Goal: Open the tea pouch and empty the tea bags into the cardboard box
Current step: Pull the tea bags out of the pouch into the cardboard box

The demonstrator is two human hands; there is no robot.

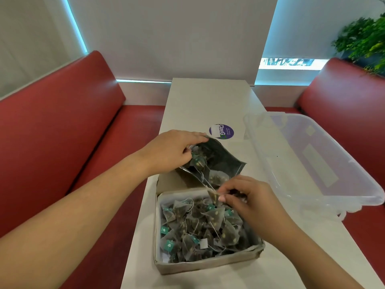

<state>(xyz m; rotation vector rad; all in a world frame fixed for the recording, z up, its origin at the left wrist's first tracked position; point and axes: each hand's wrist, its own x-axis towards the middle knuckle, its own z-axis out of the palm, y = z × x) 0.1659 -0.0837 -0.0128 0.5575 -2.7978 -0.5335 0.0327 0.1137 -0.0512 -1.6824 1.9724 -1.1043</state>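
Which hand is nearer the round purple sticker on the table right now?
Left. The left hand grips the tea pouch by its far edge, fingertips just short of the purple sticker. The right hand is nearer the person, pinching a tea bag above the cardboard box.

We're in a café or diner booth: red padded benches (62, 126) flank a narrow pale table (208, 101), a branded round sticker (221, 131) sits on it, a potted plant (362, 40) behind.
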